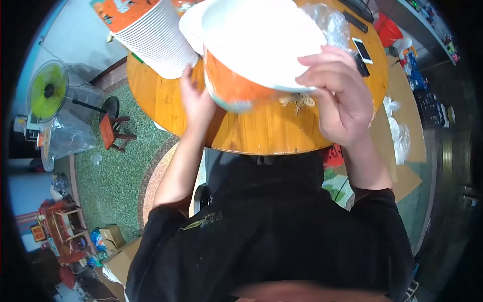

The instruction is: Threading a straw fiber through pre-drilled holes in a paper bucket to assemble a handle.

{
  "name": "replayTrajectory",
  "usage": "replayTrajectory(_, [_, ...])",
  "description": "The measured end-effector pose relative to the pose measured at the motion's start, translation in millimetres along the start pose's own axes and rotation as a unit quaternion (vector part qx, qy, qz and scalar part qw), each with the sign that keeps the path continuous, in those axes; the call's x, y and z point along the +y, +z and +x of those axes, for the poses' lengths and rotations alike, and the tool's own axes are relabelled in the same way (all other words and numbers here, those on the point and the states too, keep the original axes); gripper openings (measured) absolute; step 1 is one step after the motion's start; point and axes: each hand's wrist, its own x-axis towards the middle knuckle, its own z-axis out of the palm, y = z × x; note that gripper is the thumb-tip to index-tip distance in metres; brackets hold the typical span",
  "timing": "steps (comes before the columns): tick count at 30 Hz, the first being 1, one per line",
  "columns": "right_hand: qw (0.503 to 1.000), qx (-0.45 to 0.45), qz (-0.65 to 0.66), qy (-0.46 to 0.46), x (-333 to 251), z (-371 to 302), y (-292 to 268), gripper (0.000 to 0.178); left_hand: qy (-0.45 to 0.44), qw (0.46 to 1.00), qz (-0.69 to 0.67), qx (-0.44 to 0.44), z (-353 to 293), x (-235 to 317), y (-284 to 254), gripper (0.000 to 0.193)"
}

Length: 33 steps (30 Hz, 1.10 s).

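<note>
An orange paper tub (236, 78) with a white inside is tilted over the near part of the round wooden table, somewhat blurred. My right hand (344, 93) grips its rim on the right, thumb and fingers closed on the edge. Beside the tub's lower left side is my left hand (197, 100), fingers apart and pointing up; whether it touches the tub I cannot tell. Just beyond it leans a tall stack of nested white paper tubs (156, 40) with orange showing at the far end. Another white round piece (191, 25) shows between stack and tub.
On the wooden table (261, 136) lie a bundle of pale strings (300, 102), clear plastic wrap (329, 25), a phone (362, 50) and a small black object (361, 65). A red bucket (387, 30) stands beyond. To the left are a fan (49, 90) and a wooden stool (114, 132).
</note>
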Motion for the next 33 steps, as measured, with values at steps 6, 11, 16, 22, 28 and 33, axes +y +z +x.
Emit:
replayTrajectory(6, [0.988, -0.062, 0.111, 0.092, -3.9, -66.9, 29.1, 0.010, 0.313, 0.949, 0.044, -0.002, -101.1, 84.8, -35.5, 0.083])
replayTrajectory(11, [0.994, -0.007, 0.108, 0.027, -4.9, -87.4, 73.5, 0.031, 0.332, 0.872, 0.292, -0.211, -99.2, 129.9, -20.8, 0.057])
replayTrajectory(16, [0.930, 0.035, 0.247, 0.269, 0.1, -110.7, 103.0, 0.132, 0.196, 0.960, 0.137, -0.148, -93.6, 113.1, -31.2, 0.034])
replayTrajectory(22, [0.865, -0.040, 0.362, 0.346, -10.8, -126.1, 131.8, 0.136, 0.169, 0.944, 0.205, -0.194, -89.2, 116.2, -37.8, 0.033])
replayTrajectory(28, [0.837, 0.006, 0.415, 0.357, -8.1, -128.9, 142.6, 0.135, 0.098, 0.954, 0.190, -0.211, -75.8, 122.5, -40.5, 0.039])
replayTrajectory(33, [0.802, 0.002, 0.465, 0.376, -8.9, -131.5, 143.2, 0.134, -0.023, 0.967, 0.106, -0.231, -77.9, 121.1, -51.7, 0.038])
